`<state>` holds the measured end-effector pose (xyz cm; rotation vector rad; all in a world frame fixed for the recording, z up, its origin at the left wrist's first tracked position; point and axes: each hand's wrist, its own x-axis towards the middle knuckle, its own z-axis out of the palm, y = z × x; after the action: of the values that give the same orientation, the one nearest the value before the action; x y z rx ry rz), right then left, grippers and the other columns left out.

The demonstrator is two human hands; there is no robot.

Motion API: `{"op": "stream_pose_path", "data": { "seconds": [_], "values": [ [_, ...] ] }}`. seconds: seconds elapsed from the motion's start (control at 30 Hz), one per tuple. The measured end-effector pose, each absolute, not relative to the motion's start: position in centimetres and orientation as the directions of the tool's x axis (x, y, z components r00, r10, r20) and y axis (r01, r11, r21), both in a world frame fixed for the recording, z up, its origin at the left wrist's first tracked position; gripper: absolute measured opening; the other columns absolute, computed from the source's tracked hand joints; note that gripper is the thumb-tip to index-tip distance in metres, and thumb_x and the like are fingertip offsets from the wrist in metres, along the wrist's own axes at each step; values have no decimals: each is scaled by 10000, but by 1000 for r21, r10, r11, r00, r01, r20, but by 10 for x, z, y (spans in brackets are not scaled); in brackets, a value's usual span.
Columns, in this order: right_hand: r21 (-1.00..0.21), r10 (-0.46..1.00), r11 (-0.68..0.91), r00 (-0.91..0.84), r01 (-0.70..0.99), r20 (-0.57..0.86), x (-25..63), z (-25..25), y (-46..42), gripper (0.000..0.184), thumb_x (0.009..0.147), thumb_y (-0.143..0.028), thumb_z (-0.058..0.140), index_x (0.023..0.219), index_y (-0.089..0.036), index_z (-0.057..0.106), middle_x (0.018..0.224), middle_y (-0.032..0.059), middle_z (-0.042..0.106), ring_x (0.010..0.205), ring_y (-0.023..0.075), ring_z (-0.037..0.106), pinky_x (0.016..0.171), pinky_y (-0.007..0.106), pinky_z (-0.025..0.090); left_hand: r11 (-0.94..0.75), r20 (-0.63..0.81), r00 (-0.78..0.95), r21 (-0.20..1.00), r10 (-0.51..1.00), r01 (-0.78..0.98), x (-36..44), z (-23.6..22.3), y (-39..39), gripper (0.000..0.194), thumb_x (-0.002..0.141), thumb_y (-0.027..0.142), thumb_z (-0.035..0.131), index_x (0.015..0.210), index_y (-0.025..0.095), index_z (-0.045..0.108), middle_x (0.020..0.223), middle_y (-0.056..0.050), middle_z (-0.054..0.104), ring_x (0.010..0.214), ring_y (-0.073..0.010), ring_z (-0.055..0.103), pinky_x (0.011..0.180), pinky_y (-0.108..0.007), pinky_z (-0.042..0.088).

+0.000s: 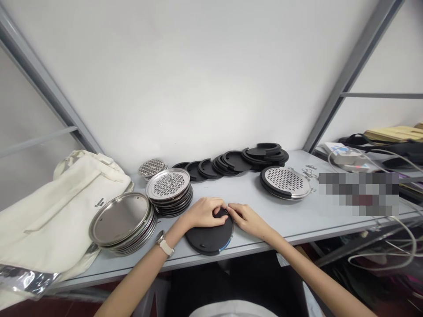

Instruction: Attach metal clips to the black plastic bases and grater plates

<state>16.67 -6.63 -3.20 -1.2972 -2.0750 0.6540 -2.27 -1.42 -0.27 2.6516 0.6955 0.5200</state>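
A black round cover (pixel 211 237) with a blue strip along its lower right edge lies near the front of the grey table. Over its upper part my left hand (pixel 206 212) is closed, thumb and fingers curled in at the rim. From the right, my right hand (pixel 246 219) meets it with fingertips pinched together. A tiny shiny metal piece (pixel 225 208) shows between the fingertips of both hands; its exact shape is too small to make out. Left of the cover stands a stack of round metal grater plates (pixel 168 185).
Plain metal discs (pixel 122 220) are stacked at left beside a cream cloth bag (pixel 76 207). Black round covers (pixel 236 160) overlap along the wall. To the right sit a perforated grater plate in a black rim (pixel 287 181) and several small metal clips (pixel 309 171).
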Motion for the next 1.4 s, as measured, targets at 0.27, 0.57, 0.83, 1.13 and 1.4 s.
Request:
{"op": "stream_pose_path", "data": {
  "seconds": [0.27, 0.57, 0.83, 1.13, 1.4],
  "values": [
    [-650, 907, 413, -355, 638, 228, 167, -34, -67, 334, 982, -311, 314, 723, -191, 489, 658, -1, 529, 613, 142, 499, 618, 247, 355, -668, 146, 803, 649, 579, 364, -24, -2, -10, 143, 746, 277, 663, 748, 167, 572, 589, 75, 430, 532, -66, 380, 498, -195, 270],
    [-661, 908, 407, -357, 630, 219, 167, -34, -67, 340, 987, -338, 295, 741, -196, 481, 680, 8, 539, 635, 151, 505, 636, 255, 375, -592, 106, 796, 728, 596, 346, -23, -7, -8, 153, 731, 269, 668, 719, 156, 566, 580, 71, 452, 534, -64, 368, 502, -188, 268],
    [-666, 910, 404, -353, 627, 218, 167, -34, -67, 361, 988, -374, 286, 728, -200, 465, 662, 6, 525, 618, 148, 487, 619, 261, 379, -548, 80, 799, 768, 596, 332, -23, -4, -9, 138, 729, 260, 659, 744, 152, 575, 581, 70, 452, 527, -62, 357, 498, -185, 270],
    [-706, 914, 391, -337, 590, 225, 167, -34, -67, 368, 986, -372, 306, 711, -193, 473, 652, -9, 526, 604, 133, 482, 590, 246, 352, -531, 72, 802, 783, 593, 323, -24, -6, -7, 153, 737, 276, 657, 745, 149, 571, 574, 76, 443, 524, -58, 352, 492, -183, 267],
    [-742, 926, 360, -314, 565, 210, 169, -38, -65, 385, 978, -405, 327, 685, -188, 451, 609, -35, 486, 571, 117, 453, 563, 230, 323, -545, 107, 784, 776, 611, 318, -23, -9, -4, 108, 755, 224, 611, 830, 146, 611, 574, 77, 441, 512, -56, 360, 502, -182, 288]
  ]
}}
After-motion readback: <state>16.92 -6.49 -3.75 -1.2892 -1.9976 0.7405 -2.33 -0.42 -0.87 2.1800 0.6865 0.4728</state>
